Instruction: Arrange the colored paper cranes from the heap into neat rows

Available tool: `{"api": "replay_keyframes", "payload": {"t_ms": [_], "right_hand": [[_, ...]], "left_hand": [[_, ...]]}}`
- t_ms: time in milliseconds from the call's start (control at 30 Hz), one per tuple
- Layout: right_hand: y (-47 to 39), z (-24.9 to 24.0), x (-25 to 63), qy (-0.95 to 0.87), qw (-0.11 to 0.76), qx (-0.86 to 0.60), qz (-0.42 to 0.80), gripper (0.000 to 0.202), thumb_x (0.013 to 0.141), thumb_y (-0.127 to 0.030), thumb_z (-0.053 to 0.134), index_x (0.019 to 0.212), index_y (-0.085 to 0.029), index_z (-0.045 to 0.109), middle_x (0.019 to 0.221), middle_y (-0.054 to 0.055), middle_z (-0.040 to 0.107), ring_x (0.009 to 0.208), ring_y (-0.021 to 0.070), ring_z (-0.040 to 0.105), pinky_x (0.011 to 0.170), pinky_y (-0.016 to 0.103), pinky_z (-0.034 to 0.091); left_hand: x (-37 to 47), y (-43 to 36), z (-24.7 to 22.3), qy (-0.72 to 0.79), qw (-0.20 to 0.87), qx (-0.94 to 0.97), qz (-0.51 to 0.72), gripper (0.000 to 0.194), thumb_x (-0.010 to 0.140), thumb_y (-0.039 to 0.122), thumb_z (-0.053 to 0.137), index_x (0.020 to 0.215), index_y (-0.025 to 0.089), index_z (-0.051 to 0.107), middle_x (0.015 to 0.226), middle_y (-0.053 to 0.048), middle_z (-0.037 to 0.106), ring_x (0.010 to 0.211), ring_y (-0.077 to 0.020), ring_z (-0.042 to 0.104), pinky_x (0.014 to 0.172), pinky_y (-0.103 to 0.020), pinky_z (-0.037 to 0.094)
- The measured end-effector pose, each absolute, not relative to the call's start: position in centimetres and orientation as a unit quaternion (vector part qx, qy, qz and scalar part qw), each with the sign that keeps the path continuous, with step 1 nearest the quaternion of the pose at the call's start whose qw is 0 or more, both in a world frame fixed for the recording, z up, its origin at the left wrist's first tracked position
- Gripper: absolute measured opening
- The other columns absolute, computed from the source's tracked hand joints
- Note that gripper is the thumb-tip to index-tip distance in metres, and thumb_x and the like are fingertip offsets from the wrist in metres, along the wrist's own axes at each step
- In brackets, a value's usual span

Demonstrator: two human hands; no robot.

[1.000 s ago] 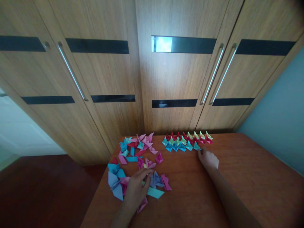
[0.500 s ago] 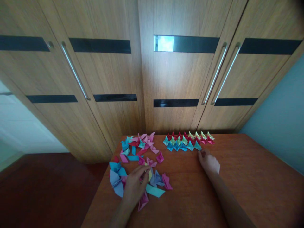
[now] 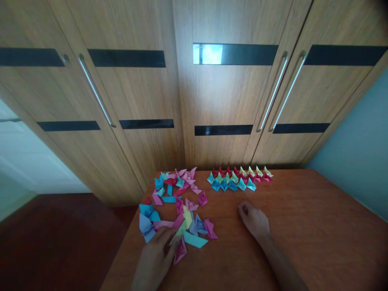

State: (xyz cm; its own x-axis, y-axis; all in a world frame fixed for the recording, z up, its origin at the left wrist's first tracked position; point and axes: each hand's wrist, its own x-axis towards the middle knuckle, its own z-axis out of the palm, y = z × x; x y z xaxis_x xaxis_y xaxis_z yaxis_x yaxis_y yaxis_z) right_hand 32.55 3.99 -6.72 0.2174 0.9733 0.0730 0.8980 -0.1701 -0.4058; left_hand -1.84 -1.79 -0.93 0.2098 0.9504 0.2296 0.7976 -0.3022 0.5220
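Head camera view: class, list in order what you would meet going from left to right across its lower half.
White panel → left hand → turquoise paper strip → right hand → pale blue wall.

A wooden wardrobe [image 3: 145,97] with metal handles and glossy dark strips is standing behind the brown surface [image 3: 230,242]. Pale light is reflecting in one strip [image 3: 233,54], and a bluish wall [image 3: 354,141] is rising at the right, above dark reddish flooring [image 3: 66,230] at the left.

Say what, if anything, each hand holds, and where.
The left hand is at the paper pile; whether it grips a piece cannot be told. The right hand shows nothing held.
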Motion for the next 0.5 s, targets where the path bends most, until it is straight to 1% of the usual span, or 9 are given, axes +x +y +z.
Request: {"api": "replay_keyframes", "payload": {"t_ms": [133, 267, 400, 500], "right_hand": [[4.1, -7.0, 32.8, -0.613, 0.200, -0.756, 0.117, 0.023, 0.088, -0.039, 0.042, 0.081, -0.025, 0.059, 0.076, 0.000, 0.066, 0.067, 0.0159, 0.061, 0.052, 0.022, 0.030], [4.1, -7.3, 33.1, -0.610, 0.207, -0.756, 0.114, 0.022, 0.088, -0.038, 0.043, 0.080, -0.025, 0.059, 0.074, -0.001, 0.065, 0.067, 0.0149, 0.060, 0.052, 0.022, 0.029], [4.1, -7.5, 33.1, -0.613, 0.215, -0.752, 0.113, 0.021, 0.088, -0.037, 0.044, 0.079, -0.025, 0.059, 0.074, -0.002, 0.065, 0.068, 0.0144, 0.060, 0.053, 0.022, 0.029], [4.1, -7.5, 33.2, -0.617, 0.217, -0.747, 0.117, 0.021, 0.088, -0.037, 0.044, 0.078, -0.025, 0.058, 0.073, -0.002, 0.065, 0.068, 0.0144, 0.060, 0.053, 0.022, 0.029]], "left_hand": [[-2.0, -3.8, -1.2, 0.605, 0.149, 0.748, 0.229, 0.023, 0.085, 0.037, 0.052, 0.101, 0.029, 0.067, 0.102, -0.004, 0.068, 0.087, -0.0207, 0.067, 0.075, -0.028, 0.055], [-2.2, -5.3, -1.6, 0.613, 0.150, 0.745, 0.218, 0.026, 0.085, 0.039, 0.053, 0.107, 0.032, 0.065, 0.112, -0.002, 0.066, 0.096, -0.0207, 0.066, 0.083, -0.028, 0.054], [-1.8, -6.0, -2.1, 0.624, 0.157, 0.742, 0.189, 0.029, 0.084, 0.037, 0.054, 0.112, 0.034, 0.062, 0.120, -0.001, 0.062, 0.099, -0.0198, 0.065, 0.085, -0.027, 0.053], [-1.5, -5.9, -2.7, 0.630, 0.157, 0.738, 0.183, 0.028, 0.085, 0.032, 0.052, 0.111, 0.033, 0.062, 0.117, -0.001, 0.064, 0.094, -0.0190, 0.067, 0.081, -0.026, 0.054]]}}
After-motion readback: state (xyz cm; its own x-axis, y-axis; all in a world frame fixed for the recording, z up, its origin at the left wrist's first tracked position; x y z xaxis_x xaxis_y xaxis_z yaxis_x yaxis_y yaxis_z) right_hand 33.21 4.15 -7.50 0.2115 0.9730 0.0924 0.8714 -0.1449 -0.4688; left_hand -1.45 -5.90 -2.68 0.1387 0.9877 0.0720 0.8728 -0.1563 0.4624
